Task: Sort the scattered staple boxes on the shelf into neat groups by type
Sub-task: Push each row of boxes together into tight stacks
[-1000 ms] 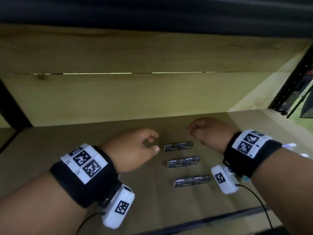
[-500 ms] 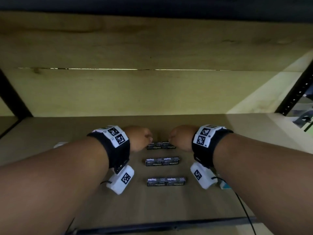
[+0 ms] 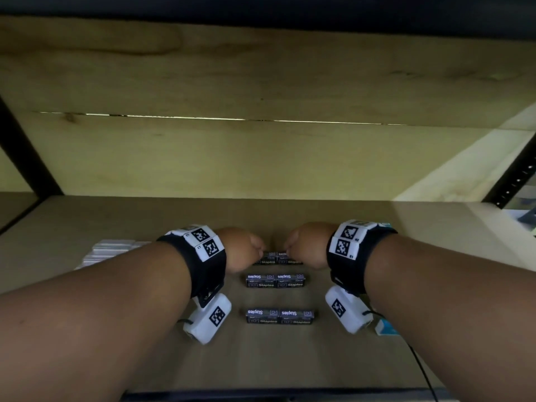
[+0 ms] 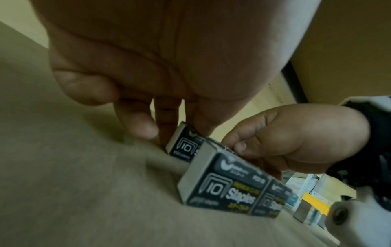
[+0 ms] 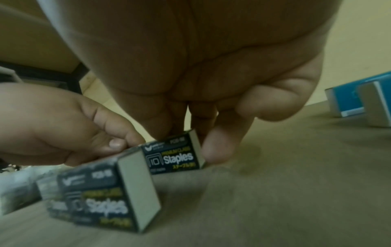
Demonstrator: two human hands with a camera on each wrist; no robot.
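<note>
While both my hands pinch the farthest pair of black cardboard staple boxes (image 3: 278,258), grouping nears completion.
Left hand (image 3: 242,249) and right hand (image 3: 309,245) each grip one end; two black rows sit lower centre.

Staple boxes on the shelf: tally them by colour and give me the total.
Black boxes: 6, in three rows of two.
Blue boxes: 2 in view, one cut off by the frame edge.
White items: a pile mostly hidden behind the left arm, cannot be counted.
Total: 8 countable boxes.
</note>
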